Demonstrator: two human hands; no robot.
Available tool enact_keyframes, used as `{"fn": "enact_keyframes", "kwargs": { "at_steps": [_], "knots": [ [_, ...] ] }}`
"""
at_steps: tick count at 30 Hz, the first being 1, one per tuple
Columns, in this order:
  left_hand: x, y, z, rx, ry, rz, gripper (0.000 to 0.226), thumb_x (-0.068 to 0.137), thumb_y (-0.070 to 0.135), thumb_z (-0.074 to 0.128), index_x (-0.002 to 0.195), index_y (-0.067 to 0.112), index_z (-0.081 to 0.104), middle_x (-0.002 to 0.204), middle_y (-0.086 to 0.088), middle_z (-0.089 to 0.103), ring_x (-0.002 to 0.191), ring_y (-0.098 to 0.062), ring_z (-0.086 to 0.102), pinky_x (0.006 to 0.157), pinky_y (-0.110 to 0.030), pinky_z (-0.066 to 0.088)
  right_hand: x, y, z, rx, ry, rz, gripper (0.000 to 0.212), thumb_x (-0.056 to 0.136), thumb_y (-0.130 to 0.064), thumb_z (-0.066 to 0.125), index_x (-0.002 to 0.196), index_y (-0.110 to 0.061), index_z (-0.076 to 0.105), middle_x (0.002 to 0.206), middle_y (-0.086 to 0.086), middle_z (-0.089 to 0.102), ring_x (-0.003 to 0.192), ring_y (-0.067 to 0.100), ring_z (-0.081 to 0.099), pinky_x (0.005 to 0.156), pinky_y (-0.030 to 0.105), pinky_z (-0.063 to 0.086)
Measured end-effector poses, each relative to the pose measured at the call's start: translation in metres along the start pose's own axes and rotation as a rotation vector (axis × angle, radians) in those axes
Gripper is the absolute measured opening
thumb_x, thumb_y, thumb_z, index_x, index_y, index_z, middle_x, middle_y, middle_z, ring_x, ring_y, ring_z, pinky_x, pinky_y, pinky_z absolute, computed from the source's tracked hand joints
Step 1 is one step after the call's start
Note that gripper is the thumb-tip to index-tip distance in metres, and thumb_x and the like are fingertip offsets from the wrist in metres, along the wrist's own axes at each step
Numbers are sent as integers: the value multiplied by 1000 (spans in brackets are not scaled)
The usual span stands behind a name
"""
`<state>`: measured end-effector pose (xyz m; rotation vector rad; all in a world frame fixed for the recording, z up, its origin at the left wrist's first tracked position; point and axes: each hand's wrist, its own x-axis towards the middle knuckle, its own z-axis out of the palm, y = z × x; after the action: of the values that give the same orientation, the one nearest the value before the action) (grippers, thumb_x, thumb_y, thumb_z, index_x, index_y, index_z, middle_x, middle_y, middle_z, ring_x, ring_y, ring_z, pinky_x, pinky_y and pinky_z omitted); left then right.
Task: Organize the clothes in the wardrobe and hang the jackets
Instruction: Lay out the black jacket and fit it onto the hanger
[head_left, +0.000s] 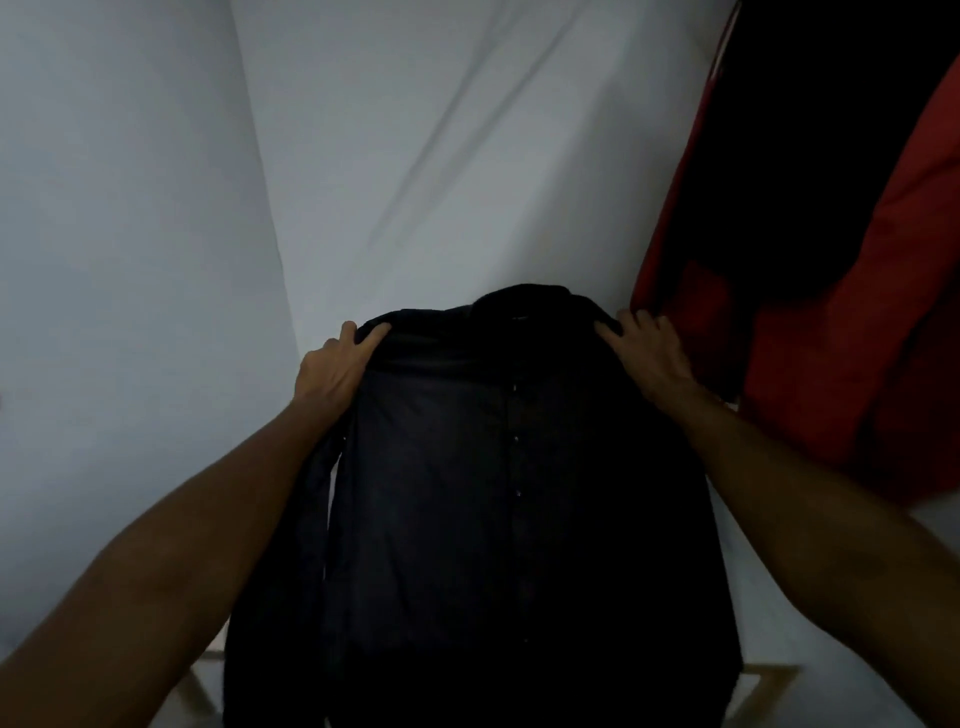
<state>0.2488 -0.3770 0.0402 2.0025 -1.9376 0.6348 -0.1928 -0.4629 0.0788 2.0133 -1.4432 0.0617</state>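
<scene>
left hand (337, 364) grips left shoulder of dark button shirt (483, 493), shirt held up mid-frame against white wardrobe wall (415, 156); right hand (644, 348) grips right shoulder; red/black garment (857, 338) hanging just right

In front of me is a white wall (467, 130) with long grey shadow lines slanting across it. Another white side wall (119, 260) stands on my left, and the two meet in a corner. Low down I see a pale wooden strip (200, 686) on the left and another strip (774, 675) on the right
</scene>
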Motion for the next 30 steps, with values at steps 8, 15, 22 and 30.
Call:
{"fn": "enact_keyframes", "kwargs": {
  "at_steps": [8, 15, 22, 30],
  "knots": [
    [114, -34, 67, 101, -74, -20, 72, 96, 37, 63, 158, 33, 27, 133, -19, 42, 105, -38, 55, 76, -48, 50, 115, -9, 61, 64, -61, 230, 58, 75, -30, 79, 122, -4, 60, 119, 24, 56, 112, 37, 52, 95, 48, 39],
    [57, -24, 184, 138, -565, -146, 63, 97, 40, 53, 154, 22, 35, 167, -19, 9, 145, -39, 25, 115, -54, 23, 70, -71, 183, 263, -464, 157, 43, 92, -45, 53, 125, -19, 60, 144, 15, 40, 135, 37, 30, 113, 55, 20],
    [22, -10, 195, 8, -547, -300, 76, 88, 41, 66, 154, 23, 32, 155, -17, 33, 137, -38, 37, 110, -51, 28, 54, -150, 177, 713, 53, 155, 18, 74, -5, 63, 91, -8, 67, 95, 15, 60, 90, 37, 56, 74, 42, 44],
    [-14, -55, 165, -135, -449, -595, 66, 90, 43, 70, 137, 7, 39, 125, -15, 65, 117, -37, 62, 101, -48, 39, 68, -263, 96, 1101, -251, -367, 49, 87, -22, 65, 136, -18, 56, 124, 8, 56, 116, 25, 53, 98, 39, 47]
  ]
}}
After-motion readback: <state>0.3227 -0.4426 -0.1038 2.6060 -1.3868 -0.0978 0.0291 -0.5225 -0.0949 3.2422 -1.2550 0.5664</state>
